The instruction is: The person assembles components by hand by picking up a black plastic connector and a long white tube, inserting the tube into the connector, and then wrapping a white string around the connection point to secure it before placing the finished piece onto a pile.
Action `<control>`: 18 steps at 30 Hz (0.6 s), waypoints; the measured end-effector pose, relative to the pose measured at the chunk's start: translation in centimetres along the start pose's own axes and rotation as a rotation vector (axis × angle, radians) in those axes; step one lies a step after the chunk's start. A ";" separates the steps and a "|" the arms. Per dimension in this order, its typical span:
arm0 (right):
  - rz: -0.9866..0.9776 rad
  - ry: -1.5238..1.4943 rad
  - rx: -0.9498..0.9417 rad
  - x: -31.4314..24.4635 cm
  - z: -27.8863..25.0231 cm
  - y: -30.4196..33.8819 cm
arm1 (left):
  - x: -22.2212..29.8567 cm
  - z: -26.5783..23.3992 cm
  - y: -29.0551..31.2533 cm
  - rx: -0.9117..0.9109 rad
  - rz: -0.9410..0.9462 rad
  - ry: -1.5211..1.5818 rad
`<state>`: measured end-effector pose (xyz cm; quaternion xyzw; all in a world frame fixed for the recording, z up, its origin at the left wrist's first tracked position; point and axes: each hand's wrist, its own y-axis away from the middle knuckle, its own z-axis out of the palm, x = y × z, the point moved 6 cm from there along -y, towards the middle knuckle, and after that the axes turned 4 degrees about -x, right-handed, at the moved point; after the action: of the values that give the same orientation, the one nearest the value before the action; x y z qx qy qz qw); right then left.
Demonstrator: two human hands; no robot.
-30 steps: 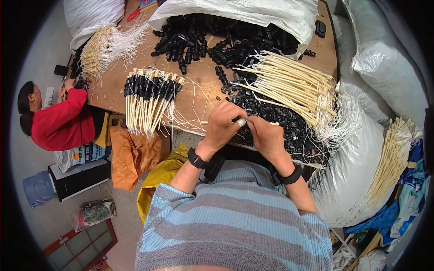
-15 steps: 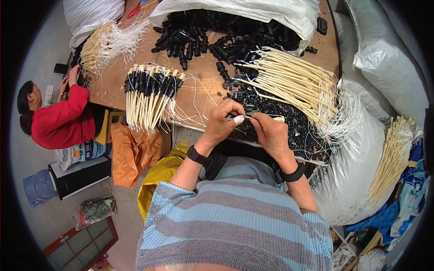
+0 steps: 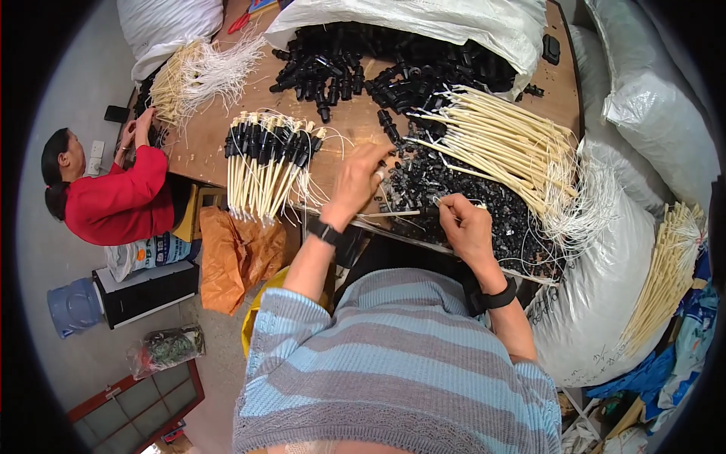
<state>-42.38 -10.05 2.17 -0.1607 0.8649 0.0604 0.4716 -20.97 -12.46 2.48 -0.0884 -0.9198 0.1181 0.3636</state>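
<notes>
Cream tube (image 3: 393, 215) lay pinched in the right hand (image 3: 463, 227), its free end pointing left across the near edge of the wooden table (image 3: 355, 125). The left hand (image 3: 355, 180) reached forward over the heap of black plastic fittings (image 3: 454, 189), fingers curled — it probably closed on one small fitting, though the view was too coarse to be sure. Judged from this, the step in hand was capping a tube with a fitting; the next move would call for bringing that fitting to the tube's open end and pushing it on squarely. Left of the hands lay a bundle of finished tubes with black caps (image 3: 265, 163), and to the right a loose sheaf of bare tubes (image 3: 499, 144) crowded the heap. A white sack (image 3: 423, 19) spilled more fittings behind — at far left, a person in red (image 3: 121, 197) worked beside another bundle (image 3: 189, 76).
</notes>
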 end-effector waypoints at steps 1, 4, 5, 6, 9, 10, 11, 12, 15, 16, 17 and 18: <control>0.017 -0.037 -0.011 0.0 0.0 -0.1 | -0.5 -0.1 0.0 0.001 0.001 -0.006; 0.088 -0.096 0.010 0.8 -0.1 -0.2 | -2.2 1.6 -0.2 -0.199 -0.077 0.028; 0.094 -0.096 0.020 1.2 -0.2 -0.2 | -2.6 1.3 -0.2 -0.136 -0.181 0.158; 0.133 -0.111 0.037 1.8 -0.2 -0.2 | -3.0 1.2 0.0 -0.072 -0.287 0.288; 0.185 -0.146 0.067 2.6 0.1 -0.6 | -0.5 3.2 1.0 -0.105 -0.472 0.760; 0.190 -0.168 0.075 2.6 0.2 -0.7 | 1.4 3.9 1.4 -0.111 -0.455 0.918; 0.207 -0.199 0.034 2.7 0.5 -1.0 | 3.8 3.7 1.5 -0.067 -0.289 0.745; 0.207 -0.195 0.037 2.9 0.7 -1.1 | 5.8 3.8 1.5 -0.020 -0.125 0.571; 0.148 -0.236 0.023 2.9 0.9 -1.2 | 9.2 3.5 1.5 -0.018 0.165 0.207; 0.147 -0.237 0.026 2.9 1.0 -1.1 | 10.2 3.5 1.6 -0.032 0.263 0.046; 0.138 -0.264 0.049 3.0 1.1 -1.0 | 10.2 3.4 1.6 -0.021 0.281 0.035; 0.128 -0.291 0.072 3.0 1.0 -0.8 | 10.2 3.4 1.6 -0.020 0.283 0.035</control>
<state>-42.79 -11.25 -0.87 -0.0780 0.7974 0.0820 0.5927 -30.56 -8.91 6.21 -0.2226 -0.8929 0.1575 0.3582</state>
